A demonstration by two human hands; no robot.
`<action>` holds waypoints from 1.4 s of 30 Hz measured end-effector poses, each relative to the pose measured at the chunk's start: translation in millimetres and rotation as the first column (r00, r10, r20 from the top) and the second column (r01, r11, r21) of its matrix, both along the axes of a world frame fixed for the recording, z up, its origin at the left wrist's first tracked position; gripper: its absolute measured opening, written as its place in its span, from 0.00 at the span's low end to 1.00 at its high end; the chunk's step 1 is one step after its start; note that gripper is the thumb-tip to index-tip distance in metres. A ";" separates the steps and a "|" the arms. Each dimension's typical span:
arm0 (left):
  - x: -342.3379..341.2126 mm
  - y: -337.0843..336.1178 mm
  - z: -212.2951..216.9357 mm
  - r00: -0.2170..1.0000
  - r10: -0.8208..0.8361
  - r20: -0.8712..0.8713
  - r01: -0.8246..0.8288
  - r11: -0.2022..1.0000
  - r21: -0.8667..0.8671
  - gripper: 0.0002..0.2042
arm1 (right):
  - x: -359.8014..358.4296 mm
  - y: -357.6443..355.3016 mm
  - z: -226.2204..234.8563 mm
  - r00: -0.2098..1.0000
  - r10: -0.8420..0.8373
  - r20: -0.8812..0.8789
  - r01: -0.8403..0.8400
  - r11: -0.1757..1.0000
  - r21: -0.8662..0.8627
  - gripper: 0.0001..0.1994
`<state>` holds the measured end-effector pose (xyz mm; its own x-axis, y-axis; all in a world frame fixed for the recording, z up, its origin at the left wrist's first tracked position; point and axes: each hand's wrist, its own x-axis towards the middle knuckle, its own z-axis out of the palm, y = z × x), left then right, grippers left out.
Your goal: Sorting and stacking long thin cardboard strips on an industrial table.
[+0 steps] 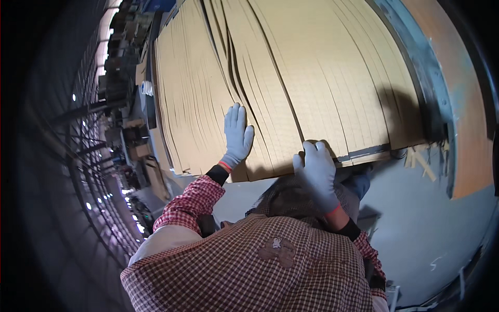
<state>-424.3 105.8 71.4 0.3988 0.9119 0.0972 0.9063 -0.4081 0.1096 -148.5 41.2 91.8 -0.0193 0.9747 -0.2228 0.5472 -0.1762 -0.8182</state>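
A tall stack of flat tan cardboard sheets [291, 67] stands on edge before me, filling the upper middle of the view. My left hand [237, 134], in a pale blue glove, lies flat and open on the sheet edges near the stack's lower left. My right hand [316, 171], gloved the same, curls its fingers over the stack's lower edge, gripping the sheets there. Both forearms wear red checked sleeves with black cuffs.
A blue-grey metal frame [416, 57] runs along the stack's right side, with an orange panel [468, 104] beyond it. Grey floor [416, 223] with wood scraps [423, 164] lies at the right. Racks and boxes [130, 135] line the left.
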 end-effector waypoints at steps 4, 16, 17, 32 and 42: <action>-5.8 -1.9 -1.4 1.000 -0.018 0.021 0.018 1.000 0.002 0.30 | -7.0 -7.9 -5.5 0.993 -0.101 -0.062 0.109 0.984 0.140 0.14; -3.8 -1.5 3.0 0.999 0.032 -0.012 -0.033 0.998 -0.046 0.30 | 0.0 -8.3 -2.3 0.981 0.039 -0.190 -0.027 0.998 0.064 0.18; -3.6 -1.8 2.5 0.999 0.032 -0.016 -0.032 0.998 -0.047 0.30 | 1.5 -8.5 -1.6 0.980 0.038 -0.195 -0.026 0.998 0.062 0.18; -6.5 -0.2 2.7 1.000 0.005 -0.017 -0.006 0.999 -0.047 0.30 | 3.0 -10.3 1.4 0.972 -0.018 -0.236 0.078 0.965 0.249 0.19; -8.0 -0.2 1.8 0.999 0.035 -0.021 -0.036 0.998 -0.057 0.30 | 3.3 -10.8 0.2 0.980 -0.027 -0.198 0.075 0.968 0.241 0.21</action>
<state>-432.4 105.6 73.2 0.3675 0.9293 0.0371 0.9224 -0.3693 0.1136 -145.2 30.4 92.0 0.0131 0.9995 0.0274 0.3718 0.0205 -0.9281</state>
